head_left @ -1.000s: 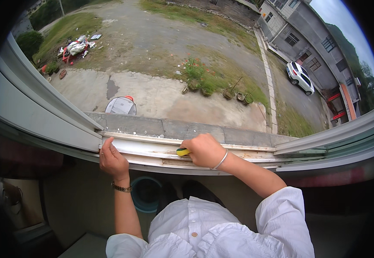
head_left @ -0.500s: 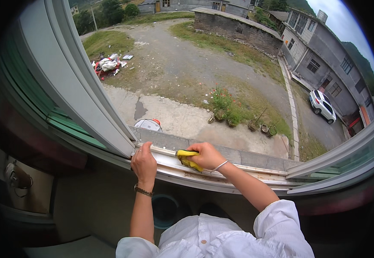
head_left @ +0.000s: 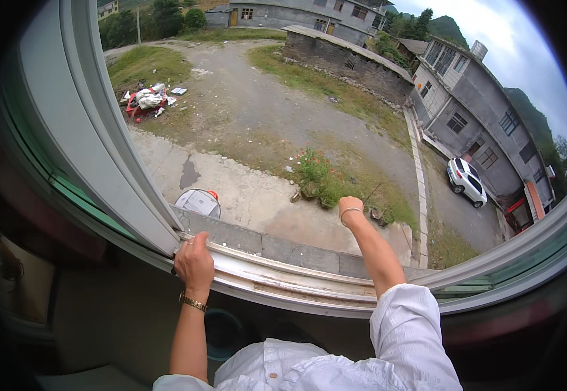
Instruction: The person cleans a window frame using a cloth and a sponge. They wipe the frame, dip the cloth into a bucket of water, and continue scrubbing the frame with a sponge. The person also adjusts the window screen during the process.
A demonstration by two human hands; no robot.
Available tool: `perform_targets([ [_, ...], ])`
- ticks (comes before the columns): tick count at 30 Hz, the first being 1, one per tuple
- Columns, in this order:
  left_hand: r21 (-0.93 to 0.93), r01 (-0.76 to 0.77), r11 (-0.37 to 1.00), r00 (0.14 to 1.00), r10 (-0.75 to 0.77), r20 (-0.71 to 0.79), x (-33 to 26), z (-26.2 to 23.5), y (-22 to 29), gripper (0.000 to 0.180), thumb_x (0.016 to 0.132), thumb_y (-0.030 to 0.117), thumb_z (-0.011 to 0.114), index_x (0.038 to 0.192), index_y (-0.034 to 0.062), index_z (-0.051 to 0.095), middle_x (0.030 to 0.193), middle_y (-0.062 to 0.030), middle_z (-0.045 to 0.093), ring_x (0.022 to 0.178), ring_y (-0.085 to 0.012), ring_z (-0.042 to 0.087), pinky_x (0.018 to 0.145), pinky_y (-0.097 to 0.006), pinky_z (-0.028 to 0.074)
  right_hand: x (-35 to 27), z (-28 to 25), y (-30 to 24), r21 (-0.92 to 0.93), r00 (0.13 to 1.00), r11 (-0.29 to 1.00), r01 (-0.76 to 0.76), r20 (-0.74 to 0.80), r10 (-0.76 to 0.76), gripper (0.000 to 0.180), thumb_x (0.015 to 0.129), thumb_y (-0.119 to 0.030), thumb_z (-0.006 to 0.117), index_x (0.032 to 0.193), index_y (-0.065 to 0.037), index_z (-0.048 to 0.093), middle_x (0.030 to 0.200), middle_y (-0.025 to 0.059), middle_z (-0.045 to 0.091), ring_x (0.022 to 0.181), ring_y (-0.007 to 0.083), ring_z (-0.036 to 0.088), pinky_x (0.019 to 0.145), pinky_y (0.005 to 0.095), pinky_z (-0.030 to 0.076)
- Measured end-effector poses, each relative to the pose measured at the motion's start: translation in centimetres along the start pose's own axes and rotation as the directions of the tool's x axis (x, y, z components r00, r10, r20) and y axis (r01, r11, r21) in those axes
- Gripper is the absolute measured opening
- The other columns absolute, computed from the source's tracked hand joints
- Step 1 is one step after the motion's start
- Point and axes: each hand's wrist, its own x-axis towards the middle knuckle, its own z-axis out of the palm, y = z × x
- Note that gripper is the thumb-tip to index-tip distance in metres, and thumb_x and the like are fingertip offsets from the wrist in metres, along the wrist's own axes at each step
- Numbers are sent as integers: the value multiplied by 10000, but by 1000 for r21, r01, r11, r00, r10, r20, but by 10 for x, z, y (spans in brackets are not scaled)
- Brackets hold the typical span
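Now the left hand point(head_left: 194, 262) is gripping the white window sill track point(head_left: 277, 277), fingers curled over its edge beside the sash frame point(head_left: 101, 143). Meanwhile the right hand point(head_left: 350, 208) is reaching out through the open window, fingers bent away so I cannot tell whether it is holding anything. Far below are lying a concrete yard point(head_left: 251, 195) and a white car point(head_left: 466, 181).

Outside below lie a white car point(head_left: 466, 180), grey houses point(head_left: 475, 111), a rubbish pile point(head_left: 145, 99) and shrubs point(head_left: 319, 182).
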Motion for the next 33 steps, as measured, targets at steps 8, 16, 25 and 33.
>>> perform_targets([
  [8, 40, -1, 999, 1000, 1, 8, 11, -6, -11, 149, 897, 69, 580, 987, 108, 693, 830, -61, 686, 791, -283, 632, 693, -410, 491, -30, -7, 12, 825, 998, 564, 2, 36, -57, 281, 816, -132, 705, 1075, -25, 680, 896, 64, 703, 809, 136, 642, 764, 300, 518],
  [16, 84, -12, 996, 1000, 12, 2, 7, -6, -17, 136, 900, 83, 599, 985, 126, 696, 817, -49, 677, 757, -275, 622, 673, -401, 490, -159, -108, -71, 932, 849, 122, 342, -251, -466, 256, 870, -73, 671, 1119, -22, 645, 981, 64, 695, 873, 133, 643, 806, 290, 518],
  [25, 52, -28, 998, 1000, 29, -9, 9, -5, -15, 137, 928, 122, 600, 1016, 160, 697, 722, -109, 621, 727, -320, 614, 629, -444, 461, -209, -102, -146, 608, 609, 316, 729, -362, -706, 268, 774, -64, 639, 1042, -52, 656, 875, 194, 694, 854, 386, 665, 745, 482, 519],
  [33, 113, -2, 994, 1000, -1, 25, 7, -2, -17, 139, 928, 132, 585, 1009, 154, 696, 775, -96, 663, 750, -313, 626, 648, -437, 479, -204, -99, -135, 518, 500, 341, 784, -203, -842, 376, 758, -13, 651, 1120, -79, 575, 871, 180, 690, 838, 401, 656, 692, 497, 492],
])
